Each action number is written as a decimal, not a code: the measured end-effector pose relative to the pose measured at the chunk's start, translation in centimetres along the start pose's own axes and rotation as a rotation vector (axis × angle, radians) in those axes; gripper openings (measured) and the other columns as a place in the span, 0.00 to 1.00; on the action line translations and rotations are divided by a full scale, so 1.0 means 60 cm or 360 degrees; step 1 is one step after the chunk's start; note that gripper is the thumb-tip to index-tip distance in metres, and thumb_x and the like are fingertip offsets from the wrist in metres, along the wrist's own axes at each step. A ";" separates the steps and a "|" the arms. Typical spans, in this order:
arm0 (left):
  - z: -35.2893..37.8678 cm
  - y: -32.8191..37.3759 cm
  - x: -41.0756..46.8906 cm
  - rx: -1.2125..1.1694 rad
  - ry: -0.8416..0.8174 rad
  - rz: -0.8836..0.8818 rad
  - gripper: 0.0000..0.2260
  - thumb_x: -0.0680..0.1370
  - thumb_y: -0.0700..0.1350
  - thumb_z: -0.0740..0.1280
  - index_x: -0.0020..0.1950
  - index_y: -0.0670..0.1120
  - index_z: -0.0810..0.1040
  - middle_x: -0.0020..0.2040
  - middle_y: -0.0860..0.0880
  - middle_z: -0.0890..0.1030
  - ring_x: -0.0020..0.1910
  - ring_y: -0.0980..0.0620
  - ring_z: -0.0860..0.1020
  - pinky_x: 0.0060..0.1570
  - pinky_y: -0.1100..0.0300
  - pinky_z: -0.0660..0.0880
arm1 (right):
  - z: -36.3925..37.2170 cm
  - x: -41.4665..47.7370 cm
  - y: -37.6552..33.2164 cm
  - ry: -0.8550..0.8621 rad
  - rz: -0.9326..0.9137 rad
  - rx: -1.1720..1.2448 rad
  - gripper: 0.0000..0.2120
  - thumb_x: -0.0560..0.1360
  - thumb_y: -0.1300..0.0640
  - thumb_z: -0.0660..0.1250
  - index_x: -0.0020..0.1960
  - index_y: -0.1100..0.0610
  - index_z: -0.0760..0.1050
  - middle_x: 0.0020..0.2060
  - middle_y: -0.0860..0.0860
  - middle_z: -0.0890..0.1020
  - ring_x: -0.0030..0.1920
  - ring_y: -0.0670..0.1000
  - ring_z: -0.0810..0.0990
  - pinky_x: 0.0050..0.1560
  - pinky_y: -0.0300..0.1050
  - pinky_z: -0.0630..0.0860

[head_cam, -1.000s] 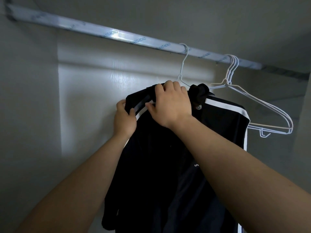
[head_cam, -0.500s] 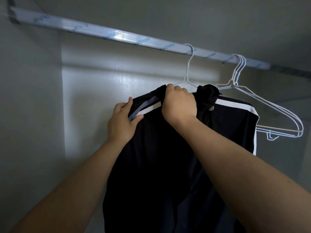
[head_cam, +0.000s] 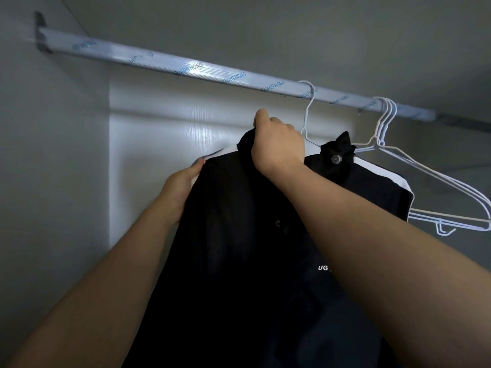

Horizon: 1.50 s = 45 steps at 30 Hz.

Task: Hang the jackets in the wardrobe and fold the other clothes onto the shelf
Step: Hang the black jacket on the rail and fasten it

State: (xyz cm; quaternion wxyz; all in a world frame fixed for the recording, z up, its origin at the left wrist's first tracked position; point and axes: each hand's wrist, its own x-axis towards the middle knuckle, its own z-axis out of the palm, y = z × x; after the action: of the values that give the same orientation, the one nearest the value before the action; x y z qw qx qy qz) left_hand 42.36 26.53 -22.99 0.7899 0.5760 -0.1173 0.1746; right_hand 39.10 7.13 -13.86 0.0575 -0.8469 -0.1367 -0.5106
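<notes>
Head view: black jacket [head_cam: 239,235] hangs from a wire hanger [head_cam: 306,115] on the wardrobe rail [head_cam: 186,68]. Right hand [head_cam: 277,144] fingers clench the collar, now raised. Left hand [head_cam: 180,187] has slid down the shoulder, its grasp hidden. Hanging looks nearly done.
</notes>
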 end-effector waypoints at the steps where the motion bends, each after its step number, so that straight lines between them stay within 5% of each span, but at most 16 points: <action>1: -0.005 -0.001 0.004 -0.0071 0.0026 -0.0104 0.15 0.77 0.59 0.70 0.45 0.50 0.88 0.45 0.47 0.88 0.42 0.48 0.87 0.36 0.59 0.81 | -0.001 0.003 -0.002 -0.0028 0.0020 0.0013 0.12 0.74 0.64 0.59 0.57 0.56 0.67 0.43 0.53 0.73 0.43 0.59 0.70 0.40 0.51 0.63; 5: -0.023 -0.029 0.012 0.0197 -0.0035 -0.0284 0.20 0.80 0.46 0.66 0.28 0.47 0.83 0.31 0.45 0.78 0.25 0.51 0.78 0.27 0.64 0.75 | 0.000 0.003 -0.006 -0.0101 0.0028 0.0013 0.13 0.74 0.62 0.60 0.59 0.57 0.70 0.44 0.54 0.73 0.44 0.58 0.69 0.42 0.51 0.65; 11: -0.004 -0.022 0.015 0.0209 -0.0032 0.0117 0.14 0.81 0.54 0.66 0.54 0.46 0.86 0.49 0.48 0.86 0.46 0.49 0.83 0.50 0.55 0.77 | 0.008 -0.006 0.009 -0.0148 0.0043 -0.0012 0.15 0.76 0.64 0.58 0.61 0.58 0.71 0.50 0.57 0.78 0.46 0.59 0.72 0.43 0.51 0.66; 14: 0.021 -0.025 0.018 0.0670 -0.0046 0.0537 0.07 0.80 0.47 0.69 0.54 0.49 0.86 0.49 0.52 0.87 0.49 0.55 0.85 0.51 0.60 0.79 | 0.010 -0.008 0.016 -0.0154 0.0050 0.0003 0.15 0.75 0.66 0.58 0.61 0.59 0.71 0.45 0.56 0.74 0.45 0.59 0.72 0.42 0.51 0.67; 18: 0.026 -0.048 0.012 0.1307 0.0187 0.0863 0.05 0.82 0.51 0.66 0.50 0.56 0.81 0.45 0.62 0.83 0.46 0.67 0.79 0.44 0.76 0.70 | 0.013 -0.012 0.033 -0.0192 0.0148 0.0036 0.16 0.75 0.68 0.57 0.61 0.60 0.72 0.45 0.56 0.73 0.43 0.60 0.72 0.40 0.52 0.69; 23: 0.034 -0.059 0.014 0.0899 0.0082 0.0485 0.21 0.84 0.54 0.61 0.43 0.38 0.76 0.37 0.45 0.77 0.37 0.52 0.75 0.42 0.55 0.70 | 0.010 -0.019 0.051 -0.0224 0.0154 0.0030 0.17 0.76 0.69 0.57 0.62 0.60 0.74 0.56 0.59 0.74 0.45 0.60 0.73 0.41 0.51 0.70; 26: 0.040 -0.054 0.012 0.0710 0.0081 0.0284 0.24 0.84 0.57 0.59 0.38 0.40 0.74 0.35 0.49 0.76 0.35 0.51 0.75 0.41 0.56 0.70 | 0.004 -0.028 0.056 -0.0120 0.0078 -0.0009 0.11 0.80 0.63 0.59 0.59 0.60 0.75 0.57 0.58 0.73 0.46 0.60 0.76 0.38 0.48 0.67; 29: 0.055 -0.051 0.012 0.0954 0.0198 0.0217 0.27 0.84 0.61 0.54 0.33 0.44 0.69 0.32 0.50 0.73 0.35 0.48 0.73 0.39 0.55 0.69 | 0.000 -0.053 0.064 0.0184 -0.0048 -0.0077 0.16 0.84 0.48 0.57 0.59 0.57 0.78 0.57 0.55 0.77 0.55 0.59 0.76 0.49 0.51 0.68; 32: 0.084 -0.048 0.005 0.1382 0.0343 0.0426 0.24 0.85 0.58 0.49 0.37 0.46 0.70 0.37 0.49 0.74 0.42 0.44 0.74 0.45 0.51 0.69 | -0.013 -0.082 0.083 0.0615 -0.0045 -0.0061 0.17 0.83 0.45 0.57 0.52 0.55 0.80 0.53 0.53 0.79 0.51 0.58 0.76 0.50 0.53 0.66; 35: 0.125 -0.057 -0.014 0.1722 0.0475 0.0798 0.18 0.85 0.54 0.52 0.59 0.46 0.78 0.58 0.46 0.80 0.59 0.42 0.76 0.61 0.47 0.70 | -0.023 -0.107 0.125 0.0815 0.0101 -0.0008 0.14 0.83 0.48 0.58 0.52 0.55 0.78 0.51 0.54 0.79 0.51 0.59 0.75 0.50 0.53 0.66; 38: 0.180 -0.059 -0.051 0.1799 0.0496 0.1386 0.18 0.83 0.51 0.59 0.69 0.45 0.76 0.71 0.45 0.73 0.70 0.44 0.70 0.70 0.47 0.64 | -0.027 -0.128 0.178 0.0887 0.0328 0.0037 0.11 0.82 0.52 0.59 0.54 0.57 0.77 0.52 0.57 0.78 0.52 0.62 0.74 0.51 0.55 0.66; 42: 0.259 -0.044 -0.091 0.1592 0.0116 0.1973 0.16 0.82 0.52 0.60 0.64 0.47 0.78 0.63 0.50 0.78 0.63 0.47 0.74 0.64 0.50 0.68 | -0.020 -0.157 0.248 0.0775 0.0644 0.0013 0.12 0.80 0.54 0.61 0.60 0.57 0.75 0.57 0.59 0.78 0.59 0.63 0.73 0.55 0.56 0.65; 45: 0.315 -0.032 -0.103 0.1750 -0.0103 0.1650 0.20 0.81 0.60 0.61 0.63 0.47 0.76 0.57 0.49 0.81 0.58 0.46 0.77 0.61 0.50 0.71 | -0.011 -0.181 0.285 0.0559 0.0771 -0.0081 0.13 0.81 0.52 0.59 0.61 0.55 0.75 0.59 0.59 0.78 0.61 0.63 0.73 0.62 0.58 0.63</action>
State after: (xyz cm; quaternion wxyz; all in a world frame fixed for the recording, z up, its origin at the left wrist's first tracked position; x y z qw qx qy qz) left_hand 37.78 7.18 -21.23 0.2016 0.7631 -0.2923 0.5400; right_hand 38.70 -11.22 -22.39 0.1791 -0.7548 0.0943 -0.6240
